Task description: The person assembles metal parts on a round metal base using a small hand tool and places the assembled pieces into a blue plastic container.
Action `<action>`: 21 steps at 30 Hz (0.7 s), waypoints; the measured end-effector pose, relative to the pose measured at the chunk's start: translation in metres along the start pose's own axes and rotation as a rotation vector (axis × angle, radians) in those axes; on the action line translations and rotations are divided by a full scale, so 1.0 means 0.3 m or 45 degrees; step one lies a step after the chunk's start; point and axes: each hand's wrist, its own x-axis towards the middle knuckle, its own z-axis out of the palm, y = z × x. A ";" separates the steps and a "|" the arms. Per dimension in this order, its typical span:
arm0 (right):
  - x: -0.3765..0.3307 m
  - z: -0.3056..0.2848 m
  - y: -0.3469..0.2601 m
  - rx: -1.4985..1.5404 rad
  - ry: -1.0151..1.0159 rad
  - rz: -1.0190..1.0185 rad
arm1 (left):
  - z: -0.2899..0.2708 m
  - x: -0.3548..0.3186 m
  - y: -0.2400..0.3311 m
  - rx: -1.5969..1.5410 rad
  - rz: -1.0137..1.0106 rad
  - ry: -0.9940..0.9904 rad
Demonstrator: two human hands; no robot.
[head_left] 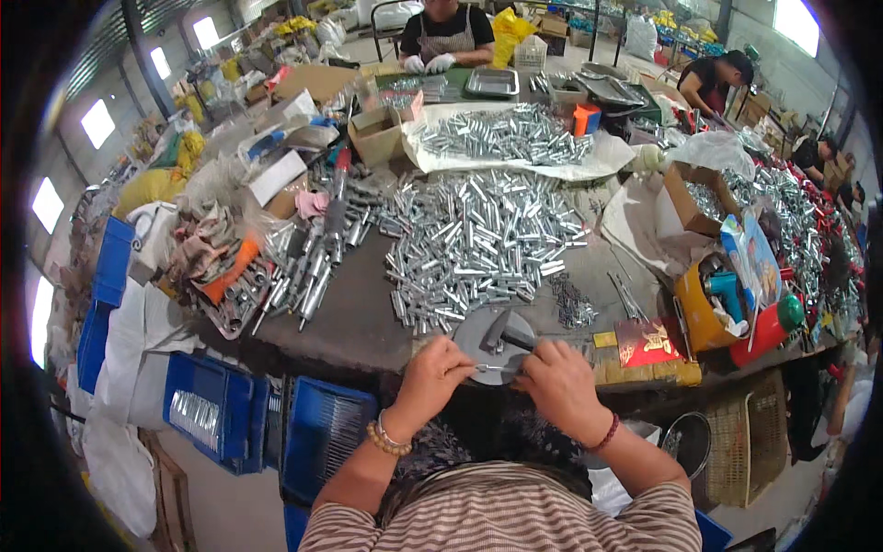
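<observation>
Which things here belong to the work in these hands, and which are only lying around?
Seems in use:
small metal piece between left hand and right hand
round grey plate beneath it
probably the loose metal pile beyond

Seems just lying about:
red card
yellow container
clear plastic bag

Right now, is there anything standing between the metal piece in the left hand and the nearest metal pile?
Yes. Beyond the metal piece held by the left hand, a dark block stands on the grey disc, on the side toward the pile.
</observation>
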 end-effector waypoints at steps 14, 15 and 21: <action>-0.073 0.026 -0.050 1.021 -0.404 0.495 | 0.050 -0.086 0.047 0.016 0.065 0.325; -0.075 0.035 -0.051 1.029 -0.422 0.503 | 0.066 -0.099 0.040 0.015 0.045 0.322; -0.074 0.032 -0.109 1.283 -0.492 0.795 | 0.123 -0.146 0.069 -0.729 -0.594 0.248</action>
